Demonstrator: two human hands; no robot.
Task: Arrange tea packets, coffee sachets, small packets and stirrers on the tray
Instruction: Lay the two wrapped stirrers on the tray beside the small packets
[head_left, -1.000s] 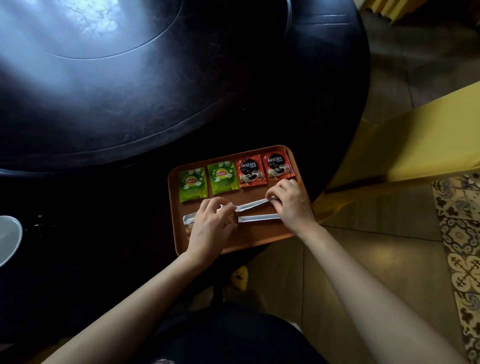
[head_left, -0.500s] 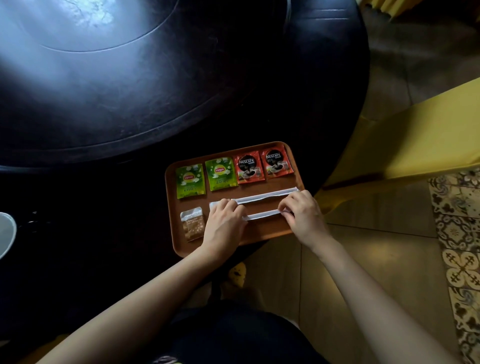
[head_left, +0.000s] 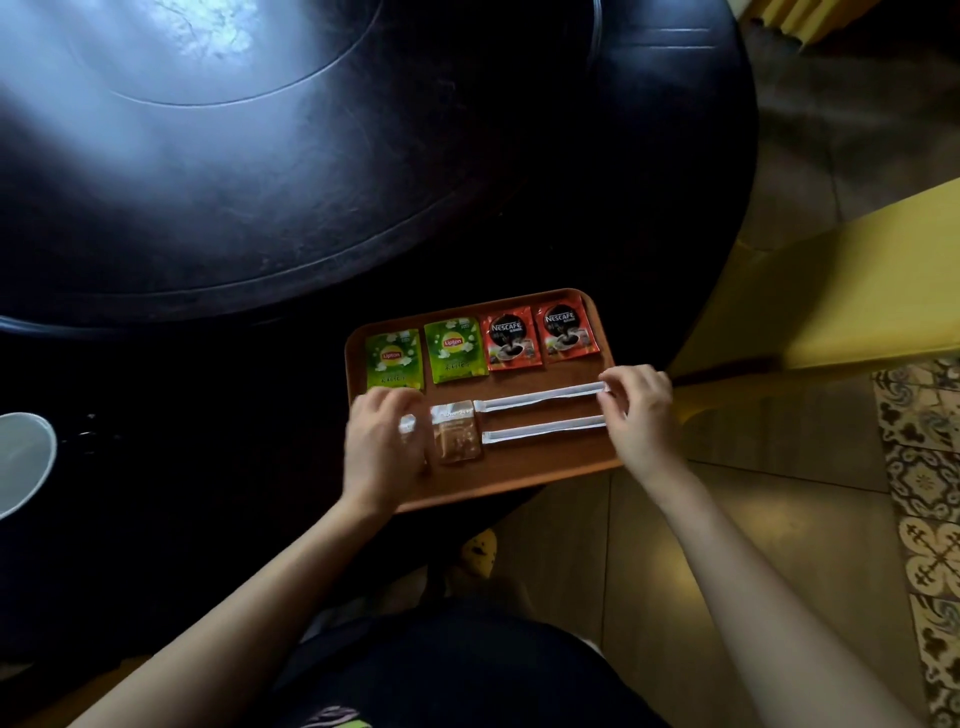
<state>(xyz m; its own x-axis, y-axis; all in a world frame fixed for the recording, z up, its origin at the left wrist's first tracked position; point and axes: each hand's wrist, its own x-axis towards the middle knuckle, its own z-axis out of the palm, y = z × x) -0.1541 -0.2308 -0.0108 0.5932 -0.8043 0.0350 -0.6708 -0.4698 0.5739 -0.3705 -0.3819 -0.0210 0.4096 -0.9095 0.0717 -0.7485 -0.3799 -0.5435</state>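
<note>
An orange-brown tray (head_left: 519, 474) sits at the near edge of the dark round table (head_left: 260, 208). Its back row holds two green tea packets (head_left: 393, 358) (head_left: 454, 351) and two red coffee sachets (head_left: 511, 338) (head_left: 566, 332). In front lie a small brown packet (head_left: 456, 434) and two white wrapped stirrers (head_left: 540, 399) (head_left: 540, 430), parallel and pointing left to right. My right hand (head_left: 641, 415) pinches the right end of the upper stirrer. My left hand (head_left: 379, 447), blurred, rests on a second small clear packet (head_left: 408, 423) at the tray's left, mostly covering it.
A white cup (head_left: 21, 457) stands at the far left of the table. A yellow-covered chair (head_left: 857, 291) is close on the right. The tray's near right corner hangs over the table edge above a tiled floor (head_left: 924, 493).
My left hand left the stirrers and moved left onto a small packet. The brown packet now lies beside the stirrers' left ends. Both stirrers lie straighter and parallel, with my right hand at their right ends.
</note>
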